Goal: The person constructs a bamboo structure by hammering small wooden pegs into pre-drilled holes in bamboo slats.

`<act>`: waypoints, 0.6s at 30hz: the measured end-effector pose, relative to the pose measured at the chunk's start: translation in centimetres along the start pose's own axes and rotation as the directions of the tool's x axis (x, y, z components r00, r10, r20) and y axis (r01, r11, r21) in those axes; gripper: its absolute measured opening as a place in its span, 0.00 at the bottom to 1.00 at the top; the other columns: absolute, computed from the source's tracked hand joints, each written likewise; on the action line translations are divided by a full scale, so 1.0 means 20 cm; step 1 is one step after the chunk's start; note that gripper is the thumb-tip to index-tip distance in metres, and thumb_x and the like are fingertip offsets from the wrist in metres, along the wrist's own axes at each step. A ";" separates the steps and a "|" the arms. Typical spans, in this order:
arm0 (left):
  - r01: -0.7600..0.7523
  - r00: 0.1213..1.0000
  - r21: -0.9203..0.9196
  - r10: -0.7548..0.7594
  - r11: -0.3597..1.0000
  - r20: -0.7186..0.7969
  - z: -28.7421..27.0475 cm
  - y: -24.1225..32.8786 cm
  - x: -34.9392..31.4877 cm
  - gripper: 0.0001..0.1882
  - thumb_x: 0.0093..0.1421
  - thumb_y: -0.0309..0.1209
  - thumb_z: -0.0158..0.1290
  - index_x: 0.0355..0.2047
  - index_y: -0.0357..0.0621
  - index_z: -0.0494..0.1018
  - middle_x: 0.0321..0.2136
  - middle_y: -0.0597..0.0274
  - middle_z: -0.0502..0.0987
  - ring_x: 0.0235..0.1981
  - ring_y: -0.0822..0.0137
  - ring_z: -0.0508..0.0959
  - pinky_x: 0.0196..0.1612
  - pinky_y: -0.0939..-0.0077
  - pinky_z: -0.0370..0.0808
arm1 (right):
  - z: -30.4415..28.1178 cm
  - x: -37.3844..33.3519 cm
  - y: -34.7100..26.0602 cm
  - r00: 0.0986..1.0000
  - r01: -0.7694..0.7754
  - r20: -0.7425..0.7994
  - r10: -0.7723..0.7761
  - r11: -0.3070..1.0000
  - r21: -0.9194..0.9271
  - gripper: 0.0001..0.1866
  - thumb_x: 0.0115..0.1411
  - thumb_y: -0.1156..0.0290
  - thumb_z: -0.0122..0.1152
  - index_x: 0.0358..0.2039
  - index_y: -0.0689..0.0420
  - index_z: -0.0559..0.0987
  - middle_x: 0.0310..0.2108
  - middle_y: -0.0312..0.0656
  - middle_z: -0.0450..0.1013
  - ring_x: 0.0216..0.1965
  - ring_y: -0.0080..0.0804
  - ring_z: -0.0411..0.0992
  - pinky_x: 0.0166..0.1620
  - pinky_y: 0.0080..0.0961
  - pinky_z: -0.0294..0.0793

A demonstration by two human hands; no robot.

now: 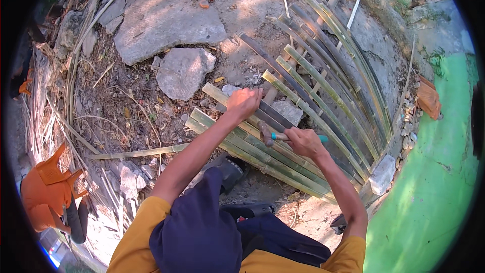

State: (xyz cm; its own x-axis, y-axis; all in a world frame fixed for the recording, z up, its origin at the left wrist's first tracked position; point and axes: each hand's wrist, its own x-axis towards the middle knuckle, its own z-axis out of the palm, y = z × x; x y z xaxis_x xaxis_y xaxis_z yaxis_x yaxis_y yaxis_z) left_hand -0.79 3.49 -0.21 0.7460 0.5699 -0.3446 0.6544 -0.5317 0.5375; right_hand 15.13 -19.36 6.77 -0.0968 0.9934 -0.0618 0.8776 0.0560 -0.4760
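Note:
In my right hand [304, 142] is a hammer [265, 134] with a rusty head and a teal handle, held low over the split bamboo strips [273, 155]. The fingers wrap its handle, and the head points toward my left hand. My left hand [244, 103] is closed at the ends of the strips, near a dark strip [275, 116]. Whatever it pinches is too small or hidden to make out. Long green and dark bamboo strips [323, 78] fan out across a wooden crosspiece [271, 94], their far-right ends drawing together.
Broken concrete slabs [169, 23] and a grey rock [185, 72] lie beyond my left hand. An orange plastic chair [48, 184] is at the left. Thin bamboo offcuts [139, 151] litter the dirt. A green painted surface [424, 172] and an orange brick [428, 97] are at the right.

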 end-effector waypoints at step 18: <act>-0.011 0.997 0.036 0.013 0.999 -0.076 0.02 0.01 -0.02 0.23 0.75 0.47 0.40 0.37 0.48 0.81 0.25 0.43 0.81 0.28 0.38 0.82 0.34 0.45 0.81 | -0.06 0.04 0.12 0.972 0.230 0.021 -0.233 0.969 0.091 0.13 0.56 0.68 0.68 0.39 0.52 0.73 0.23 0.36 0.69 0.23 0.38 0.77 0.23 0.36 0.76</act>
State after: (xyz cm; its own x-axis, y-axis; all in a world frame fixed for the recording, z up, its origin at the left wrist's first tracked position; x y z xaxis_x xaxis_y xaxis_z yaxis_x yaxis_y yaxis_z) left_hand -0.86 2.90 -0.33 0.7432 0.6086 -0.2781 0.6505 -0.5597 0.5134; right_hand 17.70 -18.41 6.66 -0.3084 0.9507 0.0318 0.7853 0.2733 -0.5555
